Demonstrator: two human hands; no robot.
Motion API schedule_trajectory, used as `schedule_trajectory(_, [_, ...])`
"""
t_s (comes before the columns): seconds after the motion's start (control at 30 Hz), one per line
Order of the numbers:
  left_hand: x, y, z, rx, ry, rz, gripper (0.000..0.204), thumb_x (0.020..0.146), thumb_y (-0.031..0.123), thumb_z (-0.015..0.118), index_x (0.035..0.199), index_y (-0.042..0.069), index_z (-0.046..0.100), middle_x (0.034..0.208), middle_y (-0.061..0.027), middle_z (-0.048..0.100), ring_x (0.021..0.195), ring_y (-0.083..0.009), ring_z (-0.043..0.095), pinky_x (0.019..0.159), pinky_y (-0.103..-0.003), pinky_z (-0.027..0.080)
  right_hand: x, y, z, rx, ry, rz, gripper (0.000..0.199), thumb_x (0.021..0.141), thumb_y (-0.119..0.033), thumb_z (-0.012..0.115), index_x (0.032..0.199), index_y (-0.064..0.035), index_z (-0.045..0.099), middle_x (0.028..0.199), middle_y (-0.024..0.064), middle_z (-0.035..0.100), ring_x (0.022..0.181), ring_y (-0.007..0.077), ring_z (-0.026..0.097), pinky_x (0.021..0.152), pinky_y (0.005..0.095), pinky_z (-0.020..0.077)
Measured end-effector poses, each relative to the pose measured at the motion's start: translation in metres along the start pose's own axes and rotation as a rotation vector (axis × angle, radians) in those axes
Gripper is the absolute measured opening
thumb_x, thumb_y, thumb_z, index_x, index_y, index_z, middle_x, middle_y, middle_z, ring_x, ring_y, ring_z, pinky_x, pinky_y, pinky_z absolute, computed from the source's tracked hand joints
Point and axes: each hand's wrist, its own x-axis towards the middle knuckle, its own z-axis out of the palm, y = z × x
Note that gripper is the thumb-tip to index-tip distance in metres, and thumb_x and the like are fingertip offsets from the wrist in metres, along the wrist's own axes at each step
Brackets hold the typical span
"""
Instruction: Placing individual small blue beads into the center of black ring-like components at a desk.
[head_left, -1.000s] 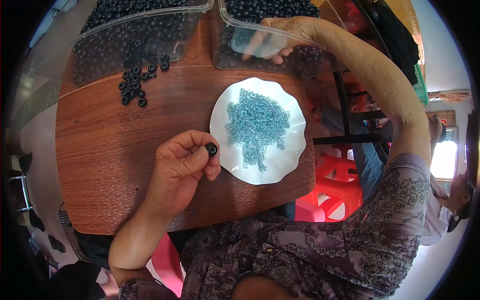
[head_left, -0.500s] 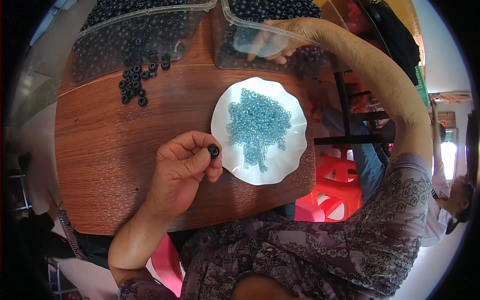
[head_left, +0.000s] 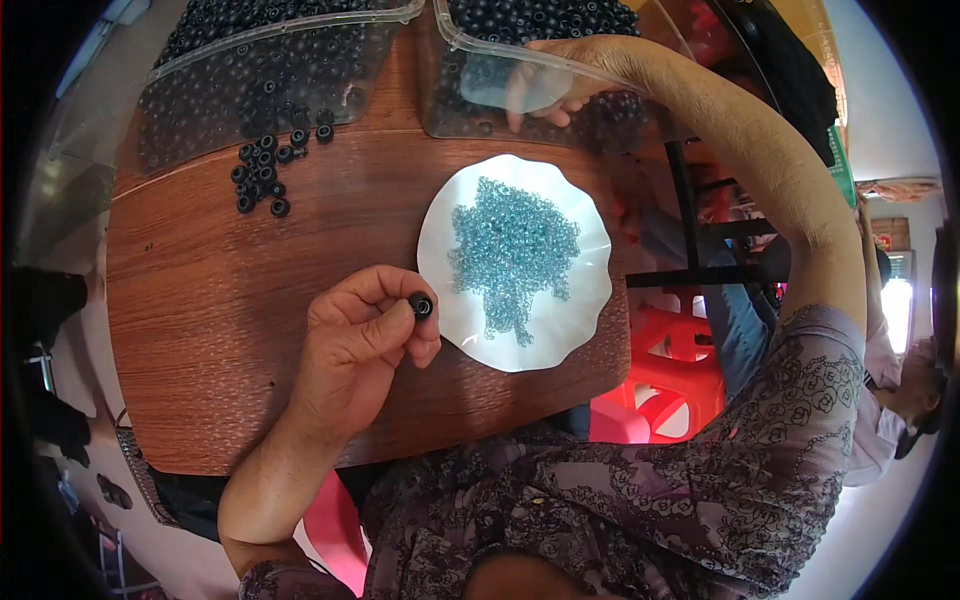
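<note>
A brown wood-grain table [head_left: 200, 320] carries everything. Along its far side stand two clear plastic tubs: the left tub [head_left: 300, 27] holds a great mass of black beads, and the right tub [head_left: 460, 40] holds more of the same. Nearer the person sits a white plate [head_left: 590, 260] with a wavy rim; in its middle lies a spread heap of tiny clear-blue beads [head_left: 510, 245], with bare white all around.

The two hands are well apart. The right hand [head_left: 555, 75] reaches into the right tub, its fingers blurred behind the wall; whether they grip anything cannot be told. The left hand [head_left: 355, 335], beside the plate's left edge, pinches one black bead [head_left: 421, 306] between thumb and fingers, its hole showing. A loose cluster of black beads [head_left: 262, 172] lies on the table by the left tub.
</note>
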Motion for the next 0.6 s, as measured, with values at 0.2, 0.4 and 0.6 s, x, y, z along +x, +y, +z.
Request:
schedule_trajectory(0.2, [0.0,0.001,0.001,-0.006,0.0,-0.016,0.03,0.084,0.021,0.064,0.099,-0.003,0.053,0.077,-0.0079,0.055,0.065,-0.0156,0.05,0.06,-0.029,0.039,0.001,0.014,-0.002,-0.02,-0.024,-0.006,0.018,0.078,-0.013,0.056,0.091,-0.0078,0.067,0.054,0.0014,0.054,0.044,0.0077,0.045,0.041,0.0229,0.0353])
schedule_trajectory(0.4, [0.0,0.001,0.0,-0.091,-0.021,-0.012,0.018,0.087,0.01,0.059,0.098,-0.004,0.057,0.079,-0.0075,0.06,0.068,-0.0127,0.053,0.063,-0.026,0.043,-0.008,0.009,-0.002,-0.064,0.007,0.048,0.014,0.07,-0.016,0.06,0.077,-0.0042,0.065,0.052,0.0031,0.054,0.045,0.0094,0.046,0.041,0.0245,0.0365])
schedule_trajectory(0.6, [0.001,0.0,0.0,-0.1,-0.02,-0.019,0.019,0.087,0.01,0.059,0.099,-0.004,0.057,0.08,-0.0078,0.06,0.068,-0.013,0.053,0.063,-0.026,0.043,0.0,0.028,-0.001,-0.079,-0.029,0.0,0.012,0.064,-0.012,0.066,0.073,-0.0041,0.063,0.054,0.0053,0.059,0.039,0.0088,0.046,0.034,0.024,0.0347])
